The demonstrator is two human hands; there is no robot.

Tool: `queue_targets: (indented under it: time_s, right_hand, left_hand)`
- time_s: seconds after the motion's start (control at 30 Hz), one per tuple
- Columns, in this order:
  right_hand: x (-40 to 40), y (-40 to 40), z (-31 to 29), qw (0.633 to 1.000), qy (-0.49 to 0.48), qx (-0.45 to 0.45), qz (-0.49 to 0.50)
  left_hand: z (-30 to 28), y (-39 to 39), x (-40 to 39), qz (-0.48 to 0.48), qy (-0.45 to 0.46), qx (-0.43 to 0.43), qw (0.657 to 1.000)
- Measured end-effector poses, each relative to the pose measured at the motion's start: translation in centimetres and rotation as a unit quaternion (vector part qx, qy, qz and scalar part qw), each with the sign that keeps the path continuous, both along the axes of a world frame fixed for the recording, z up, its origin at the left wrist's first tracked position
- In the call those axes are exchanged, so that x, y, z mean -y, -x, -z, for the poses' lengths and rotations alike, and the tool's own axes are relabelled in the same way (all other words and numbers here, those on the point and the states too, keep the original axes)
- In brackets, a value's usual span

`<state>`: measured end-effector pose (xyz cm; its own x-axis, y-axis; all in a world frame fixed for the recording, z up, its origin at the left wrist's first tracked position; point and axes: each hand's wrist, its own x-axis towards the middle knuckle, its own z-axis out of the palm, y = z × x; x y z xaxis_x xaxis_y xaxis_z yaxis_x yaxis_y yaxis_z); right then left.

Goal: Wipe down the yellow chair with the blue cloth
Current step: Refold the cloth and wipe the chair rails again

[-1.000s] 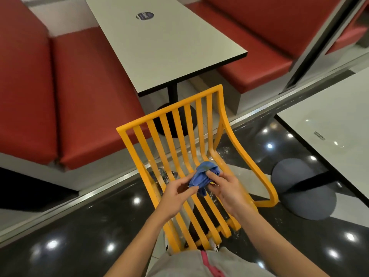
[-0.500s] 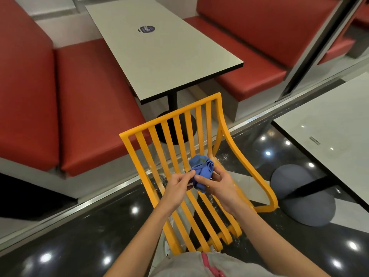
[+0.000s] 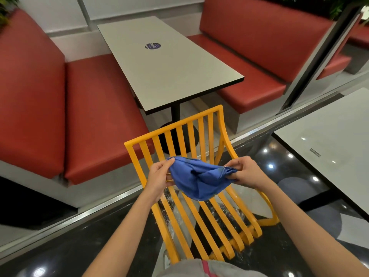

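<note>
From the head camera, the left hand (image 3: 159, 177) and the right hand (image 3: 244, 171) each pinch one end of the blue cloth (image 3: 199, 176) and hold it stretched between them, its middle sagging in loose folds. The left hand grips the cloth's edge at 9 o'clock with the thumb on top and the fingers curled beneath; the right hand bunches the opposite end at 3 o'clock between curled fingers and thumb. The cloth hangs in front of the slatted back of the yellow chair (image 3: 175, 136), roughly where the back curves into the seat; whether it touches the slats cannot be told. The chair stands on a dark glossy floor (image 3: 69, 246) that mirrors ceiling lights, its top rail pointing toward 12 o'clock and its seat slats running down toward 6 o'clock. Beyond the chair at 12 o'clock stands a grey bench (image 3: 169, 62) on a black post, with a round dark sticker (image 3: 152, 46) on its top. Red padded booth seats (image 3: 95, 116) flank it at 10 and 2 o'clock. A second pale bench (image 3: 329, 136) enters at 3 o'clock.
</note>
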<state>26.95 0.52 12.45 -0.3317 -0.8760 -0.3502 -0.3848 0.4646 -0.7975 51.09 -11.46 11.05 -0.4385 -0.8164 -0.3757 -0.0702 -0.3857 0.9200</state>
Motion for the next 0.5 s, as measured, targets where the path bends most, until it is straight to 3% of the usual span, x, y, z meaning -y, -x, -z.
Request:
queue_targets:
  time_s: [0.1, 0.23, 0.37, 0.5]
  right_hand:
    - [0.1, 1.0, -0.4, 0.999, 0.013, -0.037, -0.006]
    - [0.2, 1.7, -0.9, 1.0, -0.002, -0.004, -0.007]
    - [0.8, 1.2, -0.3, 0.994, -0.068, 0.04, -0.073]
    - [1.9, -1.7, 0.3, 0.994, -0.007, 0.033, -0.105]
  left_hand:
    - [-0.3, -0.2, 0.3, 0.005, 0.014, 0.001, 1.0]
    - [-1.6, 0.3, 0.3, 0.014, 0.062, 0.008, 0.998]
    - [-3.0, 1.6, 0.4, 0.084, 0.132, 0.017, 0.988]
    - [-3.6, 3.1, -0.4, 0.168, 0.175, 0.028, 0.97]
